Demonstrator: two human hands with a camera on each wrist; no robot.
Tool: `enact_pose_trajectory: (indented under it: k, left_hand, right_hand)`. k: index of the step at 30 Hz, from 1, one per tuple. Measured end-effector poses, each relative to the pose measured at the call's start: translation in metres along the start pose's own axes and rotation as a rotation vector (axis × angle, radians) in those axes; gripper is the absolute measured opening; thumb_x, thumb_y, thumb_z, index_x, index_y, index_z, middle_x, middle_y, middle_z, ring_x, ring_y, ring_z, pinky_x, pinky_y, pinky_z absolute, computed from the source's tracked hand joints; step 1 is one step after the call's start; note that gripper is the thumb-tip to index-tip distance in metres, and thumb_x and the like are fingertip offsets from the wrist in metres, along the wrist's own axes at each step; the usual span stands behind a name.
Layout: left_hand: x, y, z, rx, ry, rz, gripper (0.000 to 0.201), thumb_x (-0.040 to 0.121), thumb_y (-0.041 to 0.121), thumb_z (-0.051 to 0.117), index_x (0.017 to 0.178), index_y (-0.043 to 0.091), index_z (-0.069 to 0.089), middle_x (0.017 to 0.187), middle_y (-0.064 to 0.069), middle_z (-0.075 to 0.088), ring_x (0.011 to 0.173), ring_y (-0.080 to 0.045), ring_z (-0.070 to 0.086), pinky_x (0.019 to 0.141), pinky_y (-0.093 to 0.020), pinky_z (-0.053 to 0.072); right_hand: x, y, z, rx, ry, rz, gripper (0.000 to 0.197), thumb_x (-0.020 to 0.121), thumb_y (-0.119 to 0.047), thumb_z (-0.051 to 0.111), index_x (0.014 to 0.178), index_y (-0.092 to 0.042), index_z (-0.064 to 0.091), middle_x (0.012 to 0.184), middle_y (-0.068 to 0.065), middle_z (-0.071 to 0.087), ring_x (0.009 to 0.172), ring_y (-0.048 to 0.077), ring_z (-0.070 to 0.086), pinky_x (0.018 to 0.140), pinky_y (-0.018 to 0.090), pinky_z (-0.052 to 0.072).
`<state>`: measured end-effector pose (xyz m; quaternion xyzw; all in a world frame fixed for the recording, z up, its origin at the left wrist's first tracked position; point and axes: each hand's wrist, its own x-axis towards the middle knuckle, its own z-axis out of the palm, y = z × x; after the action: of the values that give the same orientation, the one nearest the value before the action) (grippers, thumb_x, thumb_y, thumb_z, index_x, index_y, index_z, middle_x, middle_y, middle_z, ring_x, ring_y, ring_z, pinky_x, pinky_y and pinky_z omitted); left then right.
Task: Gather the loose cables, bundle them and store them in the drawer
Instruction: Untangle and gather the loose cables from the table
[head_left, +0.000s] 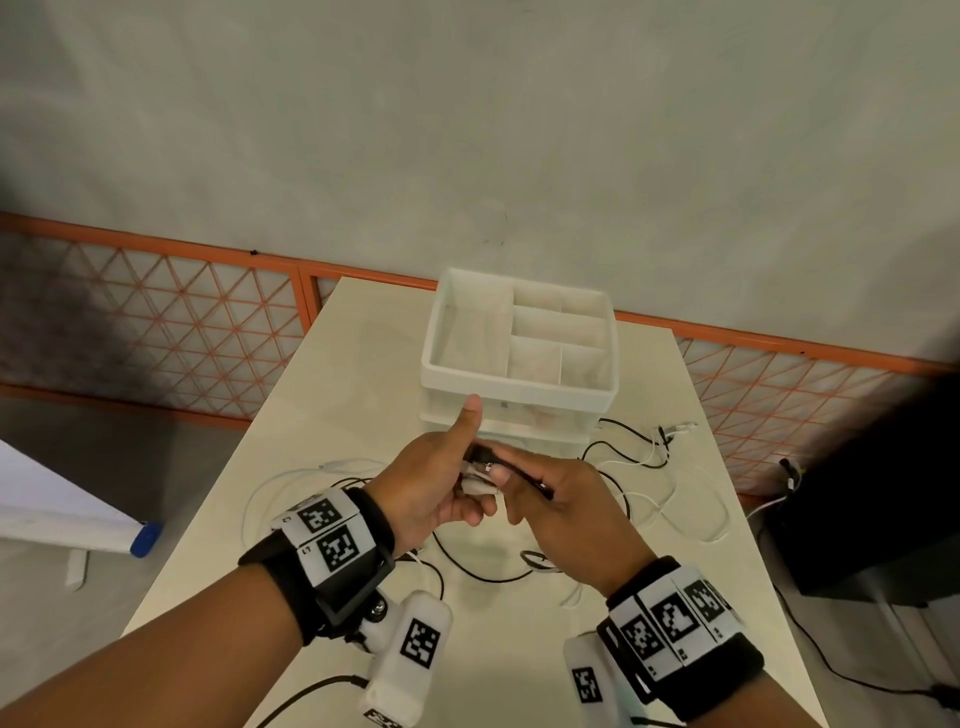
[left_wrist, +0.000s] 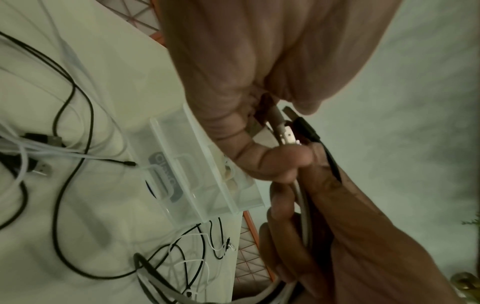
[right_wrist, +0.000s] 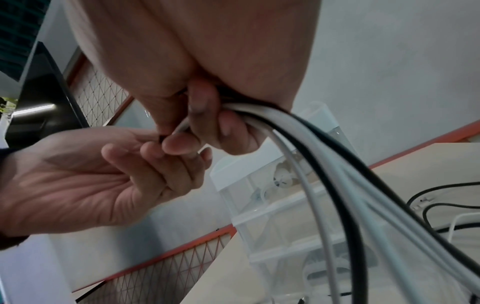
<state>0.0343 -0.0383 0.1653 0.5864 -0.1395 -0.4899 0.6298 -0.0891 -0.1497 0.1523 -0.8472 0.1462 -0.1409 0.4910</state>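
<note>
Above the cream table (head_left: 363, 374), my left hand (head_left: 431, 483) and right hand (head_left: 566, 504) meet in front of a translucent white drawer unit (head_left: 519, 387). Between them they hold the ends of several white and black cables (head_left: 480, 460). The left wrist view shows my left hand (left_wrist: 233, 82) curled round a white plug and a black plug (left_wrist: 288, 133), thumb raised. In the right wrist view my right hand (right_wrist: 207, 61) grips the bunched cables (right_wrist: 324, 144), which hang down to the table. More loose cables (head_left: 649, 452) lie spread around the unit. Its drawers look closed.
The unit's top tray (head_left: 561, 322) has divided compartments. A black box (head_left: 872, 493) stands off the table's right edge with cords trailing on the floor. A white board with a blue cap (head_left: 145, 538) sits to the left. An orange lattice fence (head_left: 156, 322) runs behind the table.
</note>
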Motion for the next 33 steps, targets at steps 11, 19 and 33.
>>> enact_pose_trajectory:
  k: [11, 19, 33]
  left_hand:
    - [0.003, -0.008, 0.002, 0.096, -0.02, 0.053, 0.069, 0.093, 0.064, 0.039, 0.096, -0.001, 0.063, 0.062, -0.007, 0.055, 0.049, -0.016, 0.047, 0.037, -0.02, 0.031]
    - [0.01, -0.009, -0.001, 0.174, 0.204, 0.099, 0.033, 0.096, 0.037, 0.055, 0.087, 0.005, 0.058, 0.06, -0.009, 0.052, 0.041, -0.014, 0.043, 0.039, -0.019, 0.03]
    - [-0.003, 0.01, 0.016, 0.849, 0.091, 0.595, 0.026, 0.096, 0.047, 0.05, 0.099, 0.026, 0.066, 0.098, 0.008, 0.07, 0.092, -0.008, 0.064, 0.084, -0.029, 0.052]
  right_hand:
    - [0.003, -0.003, 0.007, -0.033, 0.078, -0.02, 0.015, 0.096, -0.03, 0.065, 0.09, -0.016, 0.061, 0.059, 0.004, 0.067, 0.049, 0.011, 0.057, 0.053, 0.024, 0.046]
    - [-0.001, 0.008, 0.009, -0.145, 0.049, -0.093, 0.021, 0.096, -0.034, 0.063, 0.111, -0.02, 0.062, 0.058, -0.009, 0.059, 0.053, 0.014, 0.056, 0.051, 0.025, 0.047]
    - [0.011, -0.017, 0.009, -0.469, -0.096, -0.157, 0.011, 0.083, -0.003, 0.058, 0.076, -0.012, 0.06, 0.071, 0.004, 0.065, 0.067, 0.017, 0.054, 0.059, 0.025, 0.037]
